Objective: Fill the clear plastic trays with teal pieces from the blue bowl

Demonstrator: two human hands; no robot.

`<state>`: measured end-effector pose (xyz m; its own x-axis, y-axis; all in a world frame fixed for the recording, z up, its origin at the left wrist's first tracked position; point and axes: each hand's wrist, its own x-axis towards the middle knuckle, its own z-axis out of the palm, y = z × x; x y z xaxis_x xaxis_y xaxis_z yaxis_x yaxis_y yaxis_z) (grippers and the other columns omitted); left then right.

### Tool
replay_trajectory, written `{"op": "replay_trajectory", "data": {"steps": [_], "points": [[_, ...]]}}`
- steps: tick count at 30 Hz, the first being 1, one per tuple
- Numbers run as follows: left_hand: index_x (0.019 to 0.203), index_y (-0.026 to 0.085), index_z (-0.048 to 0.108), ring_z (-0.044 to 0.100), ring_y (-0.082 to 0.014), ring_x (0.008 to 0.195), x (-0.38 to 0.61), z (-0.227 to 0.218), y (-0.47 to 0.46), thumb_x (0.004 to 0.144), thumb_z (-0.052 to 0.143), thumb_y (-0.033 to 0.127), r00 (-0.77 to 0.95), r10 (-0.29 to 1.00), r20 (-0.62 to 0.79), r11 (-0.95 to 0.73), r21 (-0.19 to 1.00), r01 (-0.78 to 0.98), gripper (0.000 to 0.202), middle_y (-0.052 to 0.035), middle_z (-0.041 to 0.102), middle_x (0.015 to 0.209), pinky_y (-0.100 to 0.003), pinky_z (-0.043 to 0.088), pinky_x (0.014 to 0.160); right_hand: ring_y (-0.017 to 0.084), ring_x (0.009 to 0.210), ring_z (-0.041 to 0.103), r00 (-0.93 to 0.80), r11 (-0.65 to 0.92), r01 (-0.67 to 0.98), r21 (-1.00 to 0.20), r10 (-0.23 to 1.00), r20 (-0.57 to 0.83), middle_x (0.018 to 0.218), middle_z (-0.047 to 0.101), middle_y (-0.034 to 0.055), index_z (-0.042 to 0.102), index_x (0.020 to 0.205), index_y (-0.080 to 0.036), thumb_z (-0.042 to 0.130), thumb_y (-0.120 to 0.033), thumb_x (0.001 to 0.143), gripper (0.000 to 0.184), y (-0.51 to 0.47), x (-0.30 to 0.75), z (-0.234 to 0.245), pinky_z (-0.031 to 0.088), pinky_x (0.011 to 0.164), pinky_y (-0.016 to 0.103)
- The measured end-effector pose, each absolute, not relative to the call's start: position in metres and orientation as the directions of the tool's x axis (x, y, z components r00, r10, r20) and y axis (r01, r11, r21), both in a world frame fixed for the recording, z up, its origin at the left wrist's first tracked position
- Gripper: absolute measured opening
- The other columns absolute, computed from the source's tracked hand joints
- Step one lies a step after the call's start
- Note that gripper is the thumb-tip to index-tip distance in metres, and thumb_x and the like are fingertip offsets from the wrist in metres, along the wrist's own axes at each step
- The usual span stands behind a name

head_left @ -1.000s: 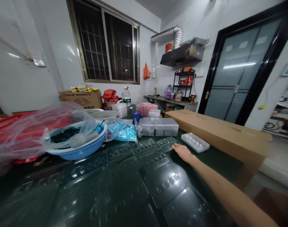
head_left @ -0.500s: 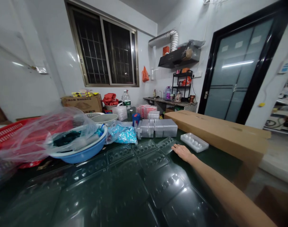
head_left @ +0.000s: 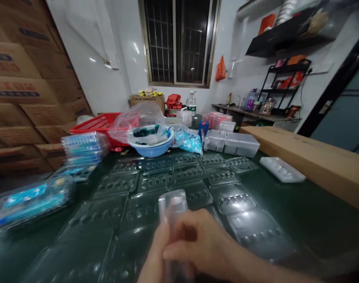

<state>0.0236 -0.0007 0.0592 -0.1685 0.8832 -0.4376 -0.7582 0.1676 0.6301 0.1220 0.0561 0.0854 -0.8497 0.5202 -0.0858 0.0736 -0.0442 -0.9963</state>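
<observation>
Close in front of me, low in the middle, my left hand (head_left: pixel 156 251) is closed along the left side of a clear plastic blister tray (head_left: pixel 173 198); it may be a stack. My right hand (head_left: pixel 206 239) curls against the same tray from the right, thumb and fingers bent together. Both hands are slightly blurred, and they hide the tray's lower part. Beneath and beyond them, rows of clear blister shells (head_left: pixel 191 173) with rounded hollows lie flat on the dark green table (head_left: pixel 285 212).
Filled blister packs (head_left: pixel 85 145) are piled at the left. Behind the shells stand a blue basin (head_left: pixel 152 150), a bag of small blue pieces (head_left: pixel 191 143) and clear plastic boxes (head_left: pixel 241 143). A white stack of trays (head_left: pixel 282 169) lies near a long cardboard box (head_left: pixel 315 161).
The view has swung left, bringing the stacked cartons and filled packs into sight. My right hand has come back from the far shells to the front, and my left hand has appeared.
</observation>
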Motion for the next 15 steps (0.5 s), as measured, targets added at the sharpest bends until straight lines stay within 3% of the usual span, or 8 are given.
{"op": "replay_trajectory", "data": {"steps": [4,12,15], "points": [[0.12,0.005,0.043,0.054,-0.022,0.037,0.033,0.059,-0.016,0.066,0.044,0.062,-0.167,0.89,-0.424,0.204,0.698,-0.686,0.078,-0.0017,0.051,0.031,-0.028,0.039,0.038,0.006,0.037,0.049,-0.882,-0.219,0.07,-0.973,0.442,-0.163,0.051,0.052,-0.0032,0.054,0.065,-0.011,0.065,-0.039,0.064,0.03,0.049,0.12,0.08,0.037,0.033,0.014],[0.127,0.008,0.03,0.056,-0.0221,0.038,0.036,0.059,-0.027,0.068,0.037,0.063,-0.155,0.885,-0.44,0.24,0.714,-0.657,0.081,0.0006,0.052,0.032,-0.029,0.041,0.04,0.007,0.04,0.053,-0.901,-0.31,0.005,-0.951,0.412,-0.139,0.057,0.057,0.0003,0.056,0.066,-0.009,0.061,-0.03,0.07,0.022,0.038,0.128,0.08,0.039,0.034,0.013],[0.125,0.005,0.034,0.055,-0.0213,0.037,0.036,0.054,-0.027,0.069,0.033,0.064,-0.114,0.904,-0.413,0.238,0.707,-0.666,0.081,0.0003,0.051,0.031,-0.029,0.041,0.038,0.007,0.04,0.054,-0.905,-0.316,0.006,-0.949,0.401,-0.14,0.056,0.057,0.0005,0.056,0.064,-0.009,0.059,-0.03,0.072,0.023,0.037,0.129,0.078,0.039,0.033,0.013]]}}
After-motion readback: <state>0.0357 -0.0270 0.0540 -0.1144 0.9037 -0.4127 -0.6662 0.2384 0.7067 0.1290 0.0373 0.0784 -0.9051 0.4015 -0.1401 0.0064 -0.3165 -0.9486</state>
